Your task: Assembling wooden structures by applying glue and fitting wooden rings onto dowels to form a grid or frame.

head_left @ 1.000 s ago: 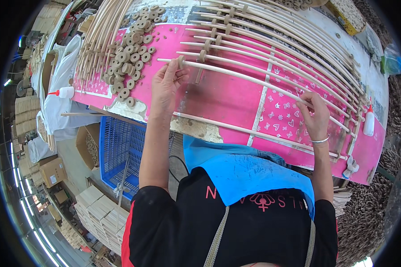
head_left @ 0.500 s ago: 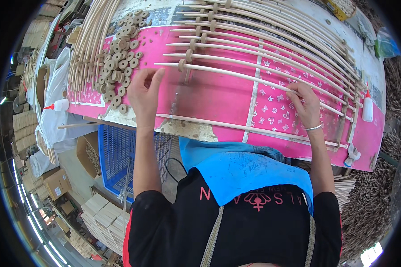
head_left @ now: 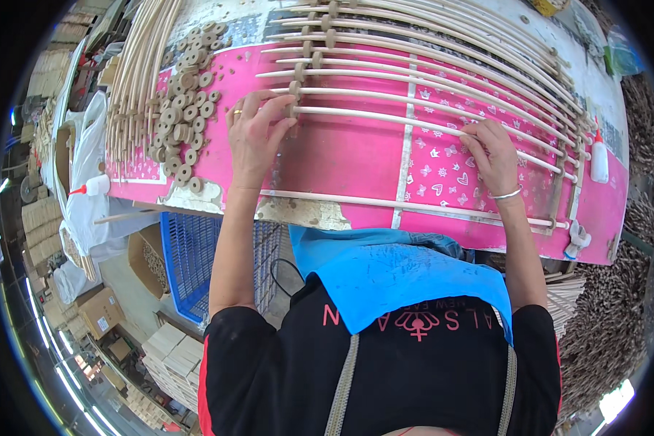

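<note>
The nearest of a row of pale wooden rods (head_left: 381, 115) lies across the pink table, with a small brown wooden ring (head_left: 291, 111) around it near its left end. My left hand (head_left: 256, 138) is closed at that end, thumb and forefinger on the ring; the rod's tip is hidden behind the fingers. Farther right, my right hand (head_left: 495, 160) pinches the same rod between thumb and fingers. Behind it lie several similar rods with rings near their left ends. A single loose rod (head_left: 385, 206) lies along the table's near edge.
Left of my hands is a heap of loose wooden rings (head_left: 185, 109), beside a bundle of ringed rods (head_left: 139, 80). White glue bottles with red tips stand at the right (head_left: 599, 160) and lie at the left (head_left: 96, 185). A blue plastic crate (head_left: 189, 269) sits below the table's edge.
My left hand has moved right and slightly up, from beside the rod's tip onto the ring. My right hand keeps its pinch on the rod, a little farther left.
</note>
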The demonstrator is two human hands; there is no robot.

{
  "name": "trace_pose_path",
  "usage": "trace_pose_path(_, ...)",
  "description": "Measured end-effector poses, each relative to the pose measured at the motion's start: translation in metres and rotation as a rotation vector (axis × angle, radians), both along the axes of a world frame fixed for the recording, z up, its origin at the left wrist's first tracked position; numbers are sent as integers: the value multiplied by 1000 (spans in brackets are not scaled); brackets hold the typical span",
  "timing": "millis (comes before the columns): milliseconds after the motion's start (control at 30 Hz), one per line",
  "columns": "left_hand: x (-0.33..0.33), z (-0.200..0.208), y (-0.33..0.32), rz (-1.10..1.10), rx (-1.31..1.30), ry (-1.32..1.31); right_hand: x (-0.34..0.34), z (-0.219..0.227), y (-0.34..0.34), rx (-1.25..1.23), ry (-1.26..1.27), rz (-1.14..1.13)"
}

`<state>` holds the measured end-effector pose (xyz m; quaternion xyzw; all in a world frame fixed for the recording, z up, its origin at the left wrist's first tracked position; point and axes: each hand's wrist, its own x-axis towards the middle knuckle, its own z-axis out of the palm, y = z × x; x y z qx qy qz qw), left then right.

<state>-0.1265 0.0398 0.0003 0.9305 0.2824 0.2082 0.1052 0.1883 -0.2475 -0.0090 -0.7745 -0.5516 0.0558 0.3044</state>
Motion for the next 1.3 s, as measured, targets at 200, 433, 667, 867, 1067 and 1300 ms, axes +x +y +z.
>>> trace_pose_path(200, 11, 1, -6, -82, -173, -139, 7, -17, -2, 58, -126, 1)
trace_pose_path(433, 14, 7, -16, -29, -128, -88, 3, -15, 0, 113, -106, -60)
trace_pose_path(667, 14, 8, -19, -31, -67, -42, 5, -22, -1, 128, -147, -75)
trace_pose_path(867, 17, 7, -20, -28, -43, -49, 4, -21, -1, 120, -202, -119)
trace_pose_path(1067, 17, 6, -16, -87, -97, -110, 8, -23, -4, 124, -215, -70)
trace_pose_path(1300, -5, 3, -10, -3, -47, -97, -5, 12, -8, 199, -251, -87)
